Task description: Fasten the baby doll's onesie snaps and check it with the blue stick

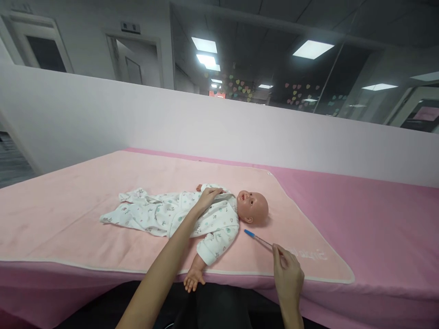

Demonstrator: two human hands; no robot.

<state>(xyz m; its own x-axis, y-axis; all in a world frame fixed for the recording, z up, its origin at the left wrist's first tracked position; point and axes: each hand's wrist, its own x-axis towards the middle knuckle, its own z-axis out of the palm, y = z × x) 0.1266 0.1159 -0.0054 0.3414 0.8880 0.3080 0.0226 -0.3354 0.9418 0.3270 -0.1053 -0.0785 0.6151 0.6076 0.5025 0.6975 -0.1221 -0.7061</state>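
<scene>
Table (370,219) is pink-draped; peach mat (85,183) on top, likely for padding. Doll (224,217) lies on its back on the mat near the front edge, probably to suit reach; its near hand overhangs. Left hand (210,197) sits on its chest by the neckline, presumably steadying it or managing cloth; can't tell if it grips. Right hand (288,269) pinches stick (262,240) at one end, keeping the blue tip free, near the doll's shoulder, not touching. Looks: doll bald, white printed outfit (157,214), wrinkled legs; stick slim, shaft greyish.
</scene>
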